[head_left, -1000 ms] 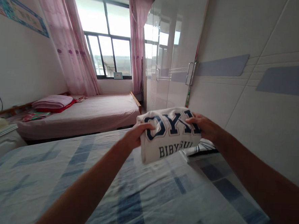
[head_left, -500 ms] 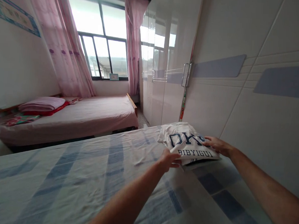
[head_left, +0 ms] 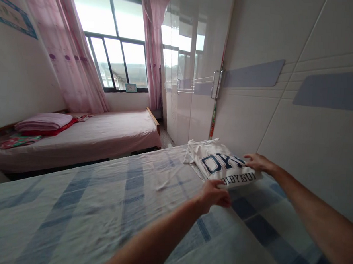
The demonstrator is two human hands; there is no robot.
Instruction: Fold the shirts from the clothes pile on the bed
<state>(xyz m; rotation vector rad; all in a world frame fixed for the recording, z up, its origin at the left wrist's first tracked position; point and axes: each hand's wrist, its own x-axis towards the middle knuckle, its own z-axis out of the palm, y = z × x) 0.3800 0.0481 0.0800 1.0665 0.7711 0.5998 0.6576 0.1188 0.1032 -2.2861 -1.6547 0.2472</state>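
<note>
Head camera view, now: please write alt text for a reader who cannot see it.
A person's left hand and right hand touch a folded white shirt with dark letters on a blue-patterned bed. Behind are a pink bed and a window with pink curtains; a wardrobe fills the right.

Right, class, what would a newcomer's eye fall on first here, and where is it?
Probably the folded white shirt with bold dark lettering, lying on the blue-and-white bedsheet, the left hand at its near edge and the right hand at its right side. Next, perhaps, the bright window at the back, between pink curtains.
</note>
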